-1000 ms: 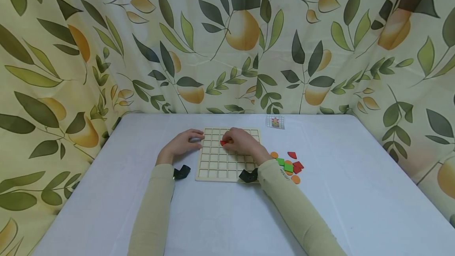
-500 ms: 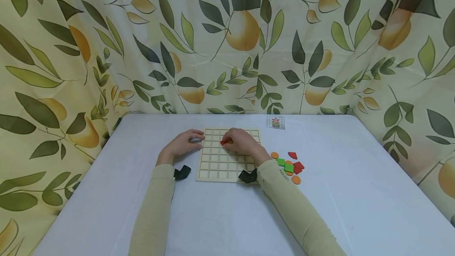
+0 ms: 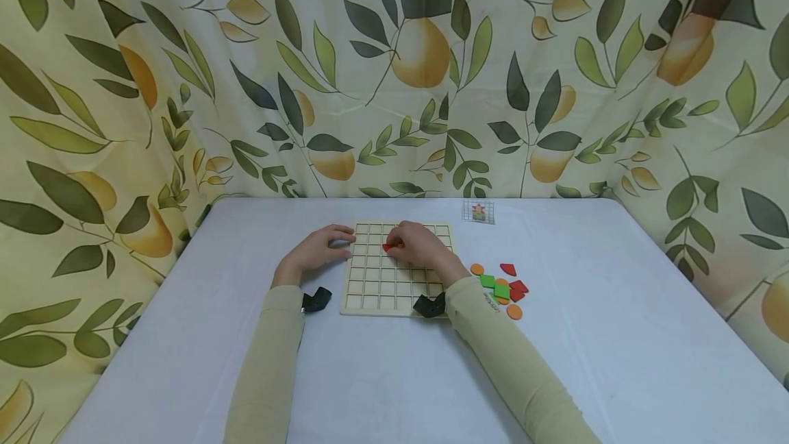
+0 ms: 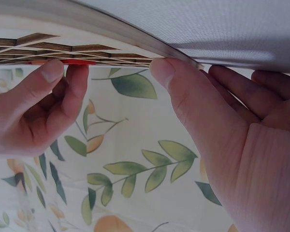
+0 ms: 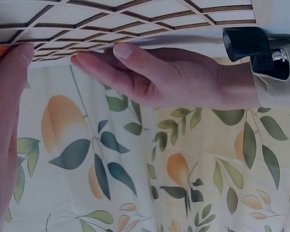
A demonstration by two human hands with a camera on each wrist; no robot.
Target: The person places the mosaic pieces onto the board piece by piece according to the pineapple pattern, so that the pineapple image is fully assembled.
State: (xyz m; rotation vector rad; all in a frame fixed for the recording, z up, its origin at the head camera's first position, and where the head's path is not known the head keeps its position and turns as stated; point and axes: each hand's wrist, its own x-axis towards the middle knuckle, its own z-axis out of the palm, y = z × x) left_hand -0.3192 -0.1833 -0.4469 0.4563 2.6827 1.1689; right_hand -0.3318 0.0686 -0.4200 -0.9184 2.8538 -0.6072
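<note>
Strewn on the pale blue table [image 3: 616, 334], just right of the right sleeve: loose flat pieces [image 3: 502, 286], orange rounds, green squares, red shapes; farther back, a small pattern card [image 3: 478, 212]; behind, a leaf-and-fruit printed curtain [image 3: 394, 67]. Lying flat mid-table, a pale wooden grid board [image 3: 385, 286] of square cells with thin dark-edged ribs. Pinched in the right hand [image 3: 419, 245], over the board's upper cells, a thin red piece [image 3: 388, 247], mostly hidden by fingers. Resting relaxed on the board's left edge, the left hand [image 3: 317, 250], fingers straight, holding nothing.
</note>
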